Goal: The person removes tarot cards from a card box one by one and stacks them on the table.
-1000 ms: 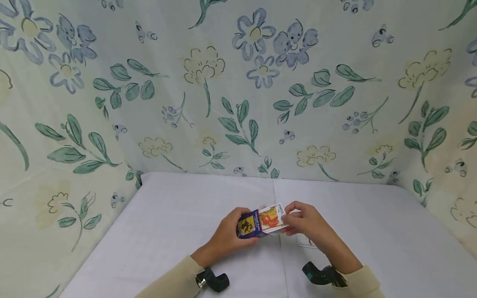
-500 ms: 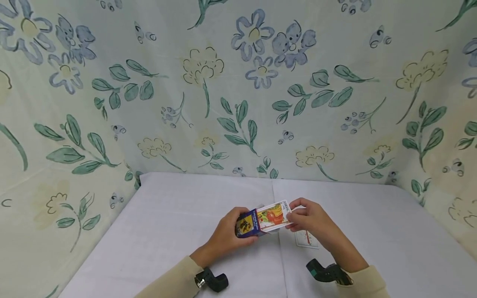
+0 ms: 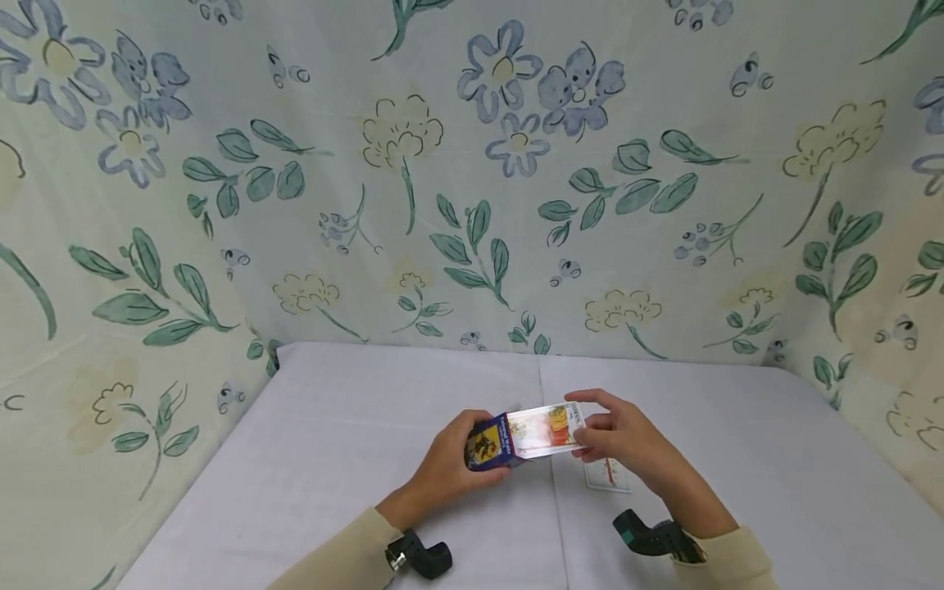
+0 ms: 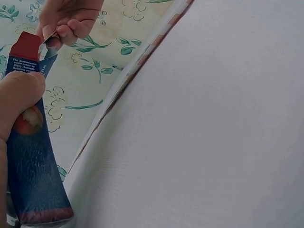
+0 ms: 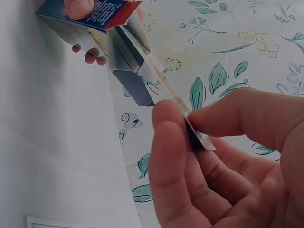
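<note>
A person's left hand (image 3: pixel 450 463), its grip clenched round a blue box (image 3: pixel 487 445), holds it above the white surface (image 3: pixel 369 401) while the right hand's (image 3: pixel 628 438) grip pinches a card (image 3: pixel 542 430) protruding from the open end, a loose flap (image 5: pixel 135 88) beside it. A second card (image 3: pixel 608 478) lies to the right, partly hidden by the right hand; flowered cloth (image 3: pixel 472 164) hangs on the far side. Box lettering appears to read "Universal Waite" and "The luminescent color tones by Mary Hanson."

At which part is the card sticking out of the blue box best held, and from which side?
Probably pinch the card across its thickness at the free end, from the person's right, as the right hand does: it is thin, and its other end is inside the box.
</note>
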Demonstrator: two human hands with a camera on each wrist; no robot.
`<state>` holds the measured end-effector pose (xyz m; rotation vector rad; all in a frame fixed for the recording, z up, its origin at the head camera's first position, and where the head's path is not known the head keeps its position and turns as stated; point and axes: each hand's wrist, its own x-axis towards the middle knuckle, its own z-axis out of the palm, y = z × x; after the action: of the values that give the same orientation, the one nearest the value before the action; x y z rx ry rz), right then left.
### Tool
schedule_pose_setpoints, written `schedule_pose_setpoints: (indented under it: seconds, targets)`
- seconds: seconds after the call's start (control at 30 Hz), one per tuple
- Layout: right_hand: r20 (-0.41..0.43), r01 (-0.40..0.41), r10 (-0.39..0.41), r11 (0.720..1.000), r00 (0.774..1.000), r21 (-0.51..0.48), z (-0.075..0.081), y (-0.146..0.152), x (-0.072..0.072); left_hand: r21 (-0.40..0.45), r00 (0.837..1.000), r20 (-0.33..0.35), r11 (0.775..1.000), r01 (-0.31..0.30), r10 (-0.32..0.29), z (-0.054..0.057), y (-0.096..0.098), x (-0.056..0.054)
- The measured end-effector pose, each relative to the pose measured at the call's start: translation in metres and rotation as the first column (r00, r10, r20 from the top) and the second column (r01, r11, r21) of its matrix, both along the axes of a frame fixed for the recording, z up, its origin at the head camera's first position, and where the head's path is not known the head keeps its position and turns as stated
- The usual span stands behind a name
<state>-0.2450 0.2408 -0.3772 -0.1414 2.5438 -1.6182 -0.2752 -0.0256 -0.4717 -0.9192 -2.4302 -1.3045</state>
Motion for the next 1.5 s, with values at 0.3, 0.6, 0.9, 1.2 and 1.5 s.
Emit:
schedule_pose_setpoints:
  seconds: [0.3,0.6,0.9,1.2,1.5]
  targets:
    - [-0.017,0.056,-0.056,0.998,0.998,0.005,0.003,0.008,-0.004,0.006,1.000,0.003,1.000,-0.003,0.003,0.003,0.001,-0.001]
    - [-0.062,0.079,-0.081,0.997,0.995,-0.023,0.002,0.018,-0.004,-0.001,1.000,0.001,1.000,-0.003,0.003,0.001,0.000,0.001]
    - [-0.075,0.139,-0.140,0.990,0.987,-0.021,0.005,0.026,-0.004,0.012,1.000,-0.003,1.000,0.007,-0.006,0.002,-0.001,0.001]
    - [-0.063,0.169,-0.171,0.985,0.983,-0.035,0.005,0.032,-0.003,0.016,1.000,0.000,1.000,0.005,-0.005,0.001,0.000,0.003]
    - [-0.043,0.254,-0.256,0.966,0.966,-0.050,0.004,0.040,-0.007,0.026,1.000,-0.016,1.000,0.013,-0.013,0.001,0.000,0.001]
